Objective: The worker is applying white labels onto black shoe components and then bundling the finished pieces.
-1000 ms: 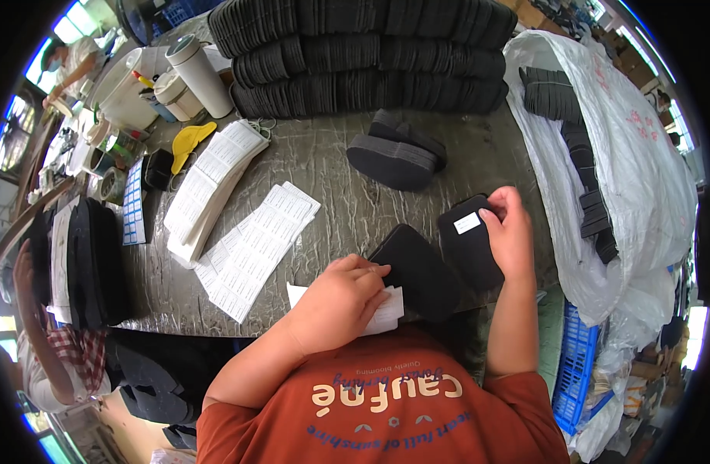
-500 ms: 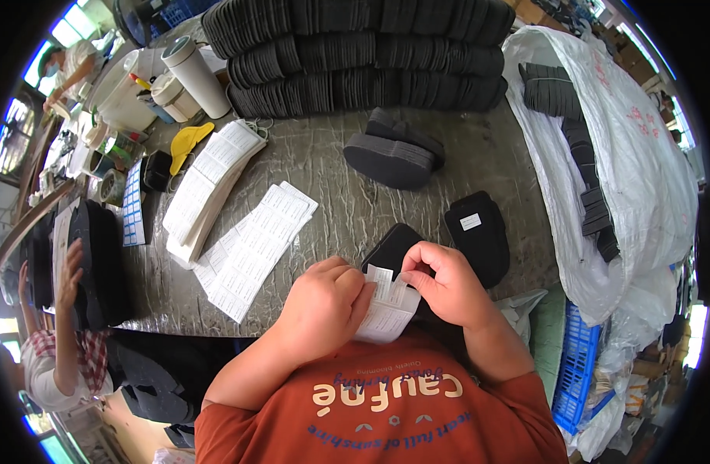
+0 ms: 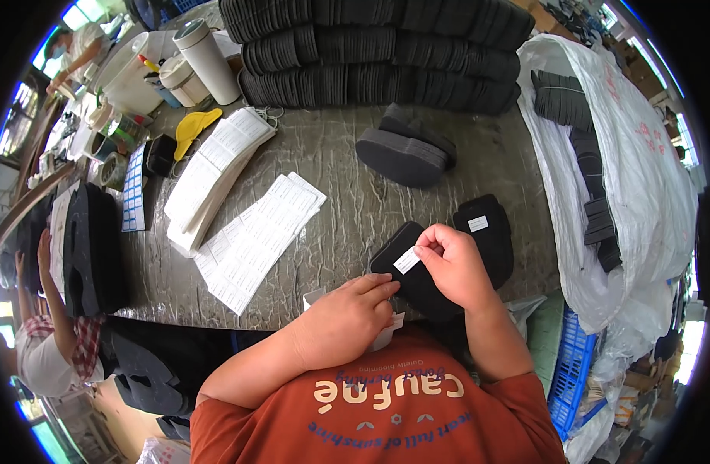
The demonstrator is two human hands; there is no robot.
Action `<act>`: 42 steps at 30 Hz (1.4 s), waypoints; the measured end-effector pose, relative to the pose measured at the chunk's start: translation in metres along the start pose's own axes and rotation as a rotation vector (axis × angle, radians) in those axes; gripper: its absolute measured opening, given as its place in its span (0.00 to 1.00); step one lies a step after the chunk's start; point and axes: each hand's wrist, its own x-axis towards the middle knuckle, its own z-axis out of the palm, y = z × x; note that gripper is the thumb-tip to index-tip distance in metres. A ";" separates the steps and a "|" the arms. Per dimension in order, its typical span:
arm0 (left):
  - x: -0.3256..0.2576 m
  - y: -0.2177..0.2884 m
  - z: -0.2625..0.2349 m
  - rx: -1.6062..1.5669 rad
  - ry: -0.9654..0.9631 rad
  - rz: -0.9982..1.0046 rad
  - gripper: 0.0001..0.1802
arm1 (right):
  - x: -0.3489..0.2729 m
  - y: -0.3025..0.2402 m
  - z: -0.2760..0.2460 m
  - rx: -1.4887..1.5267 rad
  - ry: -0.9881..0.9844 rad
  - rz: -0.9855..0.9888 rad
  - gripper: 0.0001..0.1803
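Note:
My right hand (image 3: 455, 267) pinches the edge of a small white label (image 3: 405, 261) at the top face of a black insole stack (image 3: 392, 241). Whether the label is fully stuck down cannot be seen. My left hand (image 3: 343, 317) lies beside that stack, its fingertips at the near left edge. A white label sheet (image 3: 387, 332) shows from under the left hand, which holds it against my front. Just to the right is another black insole stack (image 3: 494, 247) bearing a white label (image 3: 477, 223).
Loose label sheets (image 3: 258, 240) lie left of my hands, beside a thick label pile (image 3: 216, 174). A smaller insole bundle (image 3: 401, 158) sits ahead. Tall insole rows (image 3: 378, 85) line the back. A white sack (image 3: 633, 155) stands right; a person's arm (image 3: 49, 271) is at left.
My right hand has moved the label off the sheet and onto the black insole stack. My left hand has lowered with the sheet and turned flatter. The view has shifted slightly.

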 end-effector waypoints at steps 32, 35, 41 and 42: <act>0.006 -0.019 0.000 -0.063 0.034 0.021 0.06 | 0.013 0.043 -0.064 -0.208 0.316 -0.069 0.08; 0.009 -0.018 -0.006 -0.285 0.122 -0.084 0.05 | 0.007 0.032 -0.075 -0.417 0.513 -0.264 0.07; 0.014 -0.014 -0.008 -0.314 0.284 -0.194 0.04 | -0.031 0.001 -0.006 0.345 -0.155 0.002 0.04; 0.013 -0.013 -0.007 -0.297 0.297 -0.221 0.04 | -0.032 -0.006 0.000 0.275 -0.128 -0.092 0.04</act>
